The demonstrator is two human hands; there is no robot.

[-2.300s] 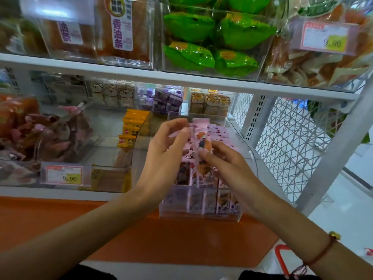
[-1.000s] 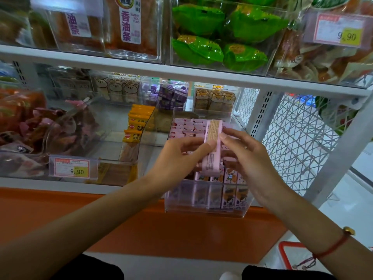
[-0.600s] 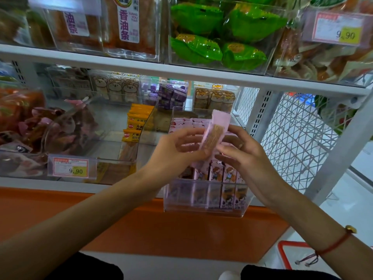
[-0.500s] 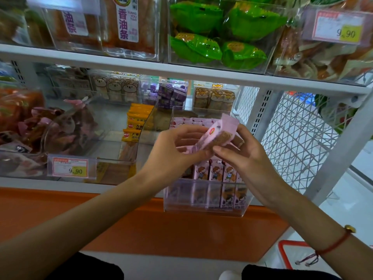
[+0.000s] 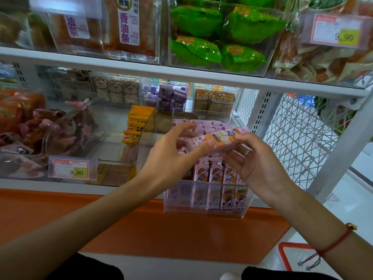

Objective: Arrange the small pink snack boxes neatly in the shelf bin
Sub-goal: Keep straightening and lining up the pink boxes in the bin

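Note:
A clear plastic shelf bin [image 5: 203, 207] stands at the shelf's front edge, holding several small pink snack boxes. Upright boxes [image 5: 216, 171] line its front right; more lie in rows at the back [image 5: 201, 124]. One pink snack box [image 5: 220, 139] lies sideways above the bin, held between both hands. My left hand [image 5: 171, 152] pinches its left end with thumb and fingers. My right hand [image 5: 256, 160] grips its right end, fingers curled under it. The bin's front left looks bare behind the wall.
Yellow packets [image 5: 135, 126] stand in the bin to the left, purple boxes [image 5: 171, 97] behind. A price tag [image 5: 71, 168] hangs on the left bin. Green packs [image 5: 218, 35] fill the upper shelf. White mesh [image 5: 298, 136] closes the right side. A red basket [image 5: 290, 257] sits low right.
The held box has turned from upright to lying sideways between both hands, and has dropped slightly closer to the bin. Both hands keep their hold.

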